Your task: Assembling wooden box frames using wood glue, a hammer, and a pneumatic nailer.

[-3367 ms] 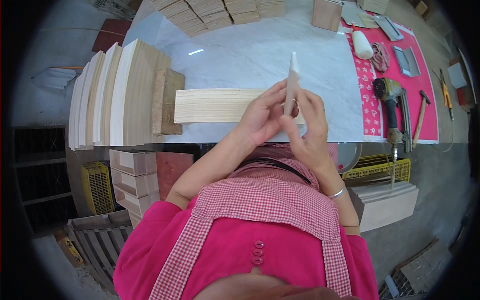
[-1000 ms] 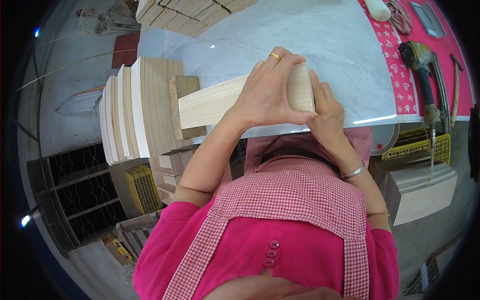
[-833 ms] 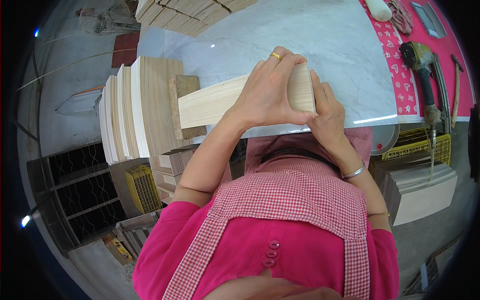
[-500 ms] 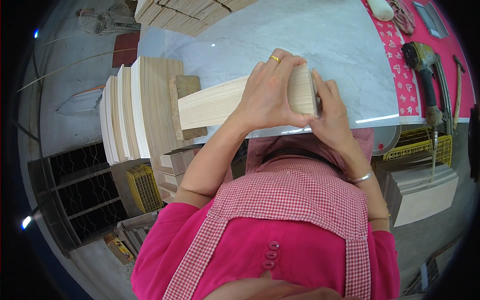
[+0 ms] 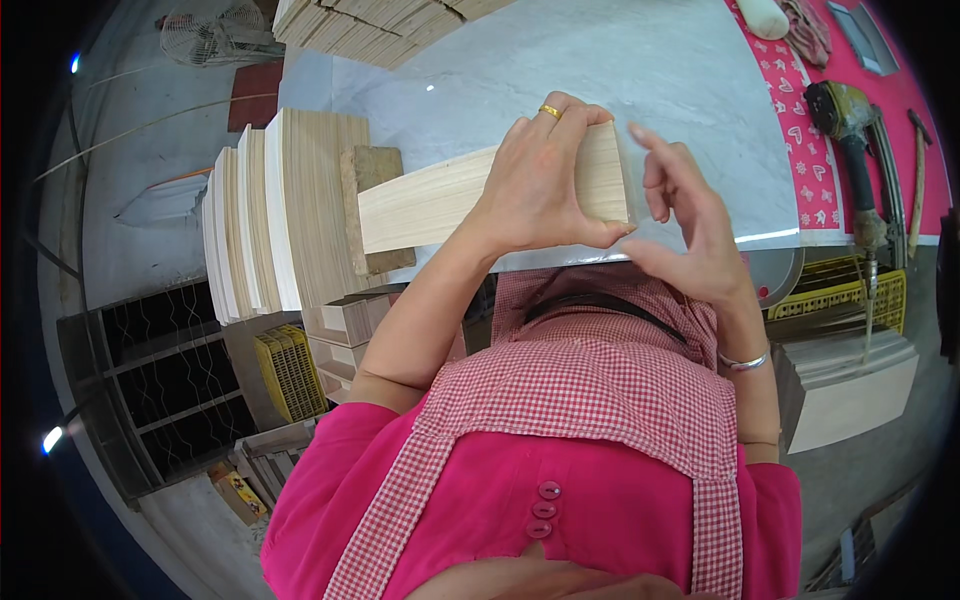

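My left hand (image 5: pixel 535 185) grips a long pale wooden board or stack of boards (image 5: pixel 430 205) across its width, thumb on the near edge and fingers on the far edge. The piece lies lengthwise on the table, its left end against a rough wooden block (image 5: pixel 372 210). Just past its right end, my right hand (image 5: pixel 695 225) is apart from the wood, fingers curved and spread with nothing in them. Left of the block stand several stacks of thin pale boards (image 5: pixel 315 205) on edge.
More wooden pieces (image 5: pixel 385 25) are piled at the table's far side. On the pink cloth at right lie a nail gun (image 5: pixel 850 150) and a hammer (image 5: pixel 917 180). Below the table's right edge are a yellow crate (image 5: pixel 890 295) and stacked boards (image 5: pixel 850 390). A fan (image 5: pixel 212 38) stands far left.
My right hand has come off the right end of the wood, moving right and opening its fingers. The left hand keeps its grip in about the same place.
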